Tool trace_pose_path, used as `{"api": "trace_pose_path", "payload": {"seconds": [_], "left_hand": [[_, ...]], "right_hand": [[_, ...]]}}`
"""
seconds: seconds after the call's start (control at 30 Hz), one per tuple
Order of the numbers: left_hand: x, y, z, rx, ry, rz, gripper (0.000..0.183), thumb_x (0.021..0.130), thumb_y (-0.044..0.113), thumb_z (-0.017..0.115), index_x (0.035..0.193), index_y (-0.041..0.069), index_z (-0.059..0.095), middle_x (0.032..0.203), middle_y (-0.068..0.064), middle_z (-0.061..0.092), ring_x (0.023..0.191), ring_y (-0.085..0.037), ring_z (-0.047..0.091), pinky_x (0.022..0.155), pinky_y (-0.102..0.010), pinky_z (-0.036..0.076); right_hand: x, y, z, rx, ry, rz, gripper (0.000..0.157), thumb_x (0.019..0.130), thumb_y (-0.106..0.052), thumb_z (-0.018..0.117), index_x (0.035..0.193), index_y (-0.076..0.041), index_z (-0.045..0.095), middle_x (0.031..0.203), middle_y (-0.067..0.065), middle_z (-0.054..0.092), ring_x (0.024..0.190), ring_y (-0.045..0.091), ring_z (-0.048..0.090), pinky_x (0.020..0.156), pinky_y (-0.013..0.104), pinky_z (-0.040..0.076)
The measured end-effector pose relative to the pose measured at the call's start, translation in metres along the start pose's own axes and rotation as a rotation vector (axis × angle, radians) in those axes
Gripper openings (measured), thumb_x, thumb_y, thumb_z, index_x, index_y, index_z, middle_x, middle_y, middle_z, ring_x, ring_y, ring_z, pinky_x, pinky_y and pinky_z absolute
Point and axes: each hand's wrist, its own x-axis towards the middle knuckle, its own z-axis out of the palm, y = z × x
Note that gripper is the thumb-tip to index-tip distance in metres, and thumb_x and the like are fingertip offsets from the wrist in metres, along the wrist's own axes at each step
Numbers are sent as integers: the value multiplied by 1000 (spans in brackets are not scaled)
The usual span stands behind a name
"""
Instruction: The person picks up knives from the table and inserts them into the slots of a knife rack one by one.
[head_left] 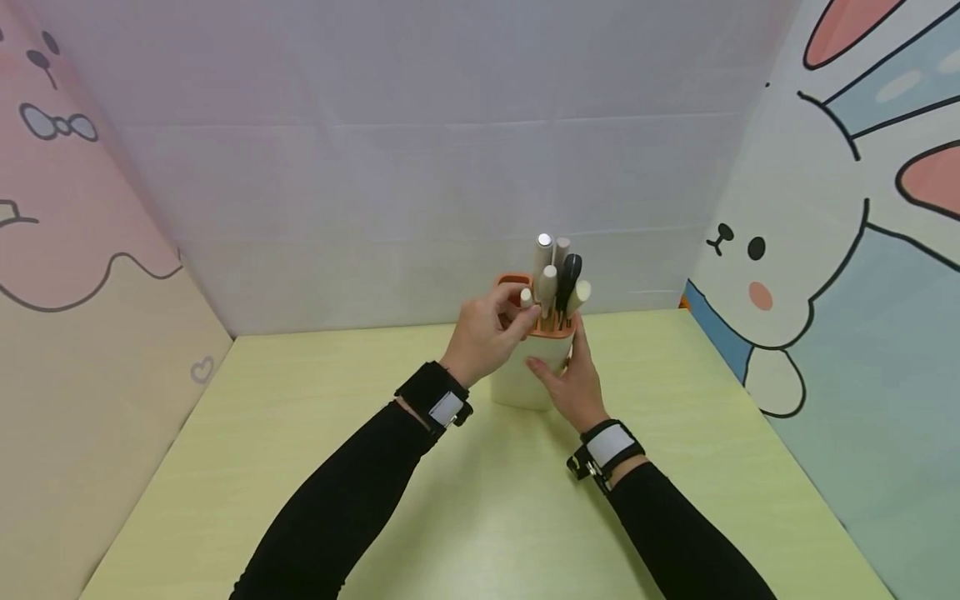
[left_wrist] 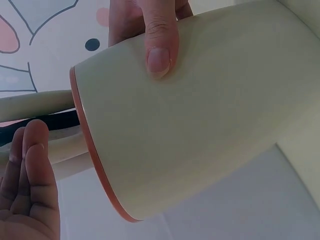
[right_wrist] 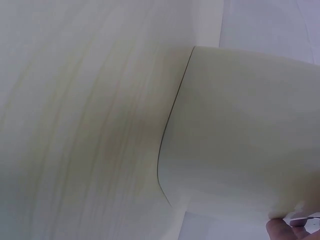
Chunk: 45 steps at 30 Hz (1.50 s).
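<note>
A cream knife block (head_left: 517,383) with an orange top stands upright at the back of the table. Light-handled knives (head_left: 549,283) and black-handled scissors (head_left: 572,271) rise from its slots. My left hand (head_left: 482,337) is over the top, thumb and forefinger pinching a small cream-handled knife (head_left: 527,297) at the front; its blade is hidden. In the left wrist view, the other fingers (left_wrist: 37,170) extend beside the handles. My right hand (head_left: 576,387) grips the block's right side, its thumb (left_wrist: 161,55) on the front wall. The right wrist view shows the block's lower wall (right_wrist: 235,135).
The pale yellow-green table (head_left: 480,517) reaches back to a white wall sheet (head_left: 375,183) close behind the block. Side panels carry cartoon drawings, with a rabbit (head_left: 772,192) at right. An open orange-rimmed slot (head_left: 514,279) lies at the block's left rear.
</note>
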Motion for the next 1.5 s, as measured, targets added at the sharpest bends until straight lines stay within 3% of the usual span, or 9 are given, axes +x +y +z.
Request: {"api": "trace_pose_path", "payload": {"seconds": [0.57,1.17,1.33,1.5], "left_hand": [[-6,-1,-7,39,-20,-13,36,94,27,60,124,8,54,75,3,64,64,-2,57,53,-27,49],[-20,-3,-16,86,-28,-6,49,86,20,69,127,4,48,75,2,66,62,-1,57,54,-24,51],[-32,-3,-23,81,-34,-1,52,85,20,71,129,4,48,76,5,65,61,-2,56,55,-24,51],[-56,-6,-39,141,-43,15,56,84,23,72,131,7,47,75,7,64,64,-2,55,58,-30,53]], "right_hand": [[1,-2,-1,24,-14,-15,96,83,-34,72,150,-35,3,152,-9,20,132,18,29,93,63,39],[0,-5,-1,-11,-7,-5,96,82,-38,72,150,-37,4,152,-11,21,132,16,30,94,62,40],[0,-5,-2,10,-16,-27,94,82,-37,73,149,-36,7,151,-10,24,132,16,29,91,63,42],[0,-6,-9,-2,-35,-15,95,81,-37,73,149,-35,7,152,-8,22,134,18,25,91,63,41]]}}
